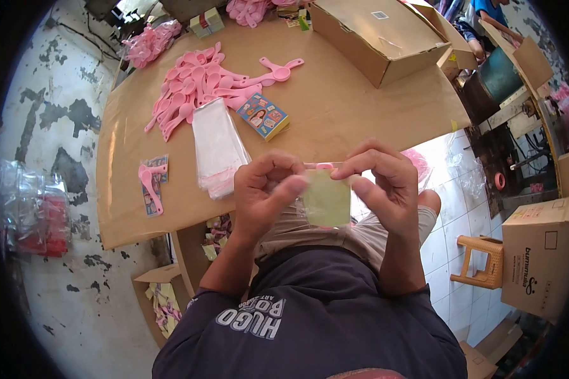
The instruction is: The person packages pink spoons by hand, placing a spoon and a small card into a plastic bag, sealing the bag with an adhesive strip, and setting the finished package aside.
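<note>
Both hands hold a clear plastic bag (pixel 327 199) over my lap, with a pale yellow-green card inside it. At the bag's upper left corner, my left hand (pixel 269 189) pinches with thumb and forefinger. My right hand (pixel 384 183) grips the upper right edge the same way. On the table close by lie a stack of clear plastic bags (pixel 218 142) and a stack of blue printed cards (pixel 262 117). Behind them is a heap of pink measuring spoons (pixel 193 85). One pink spoon (pixel 150 183) rests on a printed card at the left.
A cardboard box (pixel 376 41) stands at the table's (pixel 335 120) back right. An open carton (pixel 161 303) with packed items is below left. On the right floor are a plastic stool (pixel 477 262) and a large carton (pixel 540 259). Another person (pixel 490 16) is at the far right.
</note>
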Available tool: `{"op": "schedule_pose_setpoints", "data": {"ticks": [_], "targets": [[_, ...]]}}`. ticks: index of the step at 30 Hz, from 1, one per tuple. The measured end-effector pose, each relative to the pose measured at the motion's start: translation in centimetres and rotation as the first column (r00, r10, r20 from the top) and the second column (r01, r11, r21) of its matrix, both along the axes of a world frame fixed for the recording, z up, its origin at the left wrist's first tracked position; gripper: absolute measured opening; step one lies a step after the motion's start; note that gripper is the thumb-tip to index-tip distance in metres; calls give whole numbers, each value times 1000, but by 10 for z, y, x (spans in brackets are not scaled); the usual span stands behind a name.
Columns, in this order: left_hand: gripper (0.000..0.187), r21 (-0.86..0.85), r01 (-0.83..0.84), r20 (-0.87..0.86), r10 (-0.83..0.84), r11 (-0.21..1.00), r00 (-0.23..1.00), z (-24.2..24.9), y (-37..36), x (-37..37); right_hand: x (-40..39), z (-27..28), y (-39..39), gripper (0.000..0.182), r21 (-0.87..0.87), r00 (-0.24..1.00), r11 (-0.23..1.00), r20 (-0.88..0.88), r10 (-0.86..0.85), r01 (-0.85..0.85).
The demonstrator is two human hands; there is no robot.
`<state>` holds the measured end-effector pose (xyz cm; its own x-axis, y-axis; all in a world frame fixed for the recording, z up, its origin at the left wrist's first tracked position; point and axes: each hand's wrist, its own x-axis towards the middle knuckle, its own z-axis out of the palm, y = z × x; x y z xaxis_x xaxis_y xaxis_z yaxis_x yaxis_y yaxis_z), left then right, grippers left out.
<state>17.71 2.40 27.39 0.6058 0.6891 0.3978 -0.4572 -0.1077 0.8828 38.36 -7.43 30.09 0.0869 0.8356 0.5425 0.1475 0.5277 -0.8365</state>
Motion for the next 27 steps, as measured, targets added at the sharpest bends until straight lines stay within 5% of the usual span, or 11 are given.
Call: {"op": "schedule_pose_setpoints", "data": {"ticks": [3,6,8,9,11,12,14,16,21,26,27], "targets": [[18,-55,-132,-128,124,990,984,18,-14,8,-11,-5,6,20,-74,997,994,14,-82,83],[29,-243,-56,-114,29,968,993,25,-10,1,-23,1,12,27,-78,992,993,-79,-97,90],[36,81,13,-389,20,997,921,12,2,-17,-31,5,14,31,-108,982,987,-131,-135,122],[36,80,-2,-384,33,997,923,11,5,-28,-34,4,18,31,-108,985,988,-125,-121,108],[33,375,-19,-403,181,927,897,17,11,-49,-39,-1,28,28,-66,993,996,-100,-58,52],[33,372,-37,-398,195,928,897,19,15,-59,-41,-2,35,28,-69,995,997,-93,-42,36],[34,459,-306,-158,415,834,896,19,24,-80,-44,-5,51,27,-55,968,990,224,-117,133],[35,520,-432,-36,524,737,851,11,41,-117,-49,-7,68,25,-78,947,983,291,-135,164],[41,440,-566,-151,678,697,719,2,70,-186,-53,-29,119,27,-66,800,902,493,-342,426],[33,313,-623,-273,696,717,665,-22,73,-201,-51,-48,149,40,-339,887,857,389,-248,389],[24,389,-639,-343,748,664,568,-22,70,-195,-52,-50,152,39,-363,896,853,376,-235,376]]}}
